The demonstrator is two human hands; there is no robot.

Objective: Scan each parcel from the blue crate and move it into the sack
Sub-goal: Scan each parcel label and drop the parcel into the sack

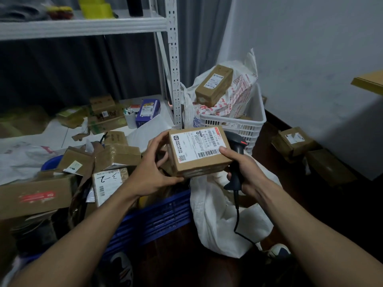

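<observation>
Head view: you hold one parcel (pixel 196 151) up in front of you, above the gap between the blue crate (pixel 157 216) and the sack (pixel 217 214); it is out of the crate and not yet in the sack
Left hand (pixel 157 168): your fingers curl round the parcel's left edge with the thumb at the near corner; I judge this hand carries the weight and tilts the top face toward you
Right hand (pixel 241 169): it grips the scanner (pixel 237 146) by the handle, while its thumb presses on the label (pixel 194 141) beside the barcode (pixel 208 153), steadying the box from the right
Scanner: its head sits behind the parcel's far right corner and does not face the barcode, so the scan likely calls for you to lift the thumb and turn the head onto the code
Parcel look: flat brown cardboard box, seamed along its near side, corners square, no dents visible
Label look: white, covering most of the top face, a red strip at the far edge, a QR code front left, a long barcode along the right
Sack: white and slumped, just right of the crate and directly below the parcel, so the drop should be short
Blue crate: other cardboard parcels lie in it, so you have more to scan
</observation>
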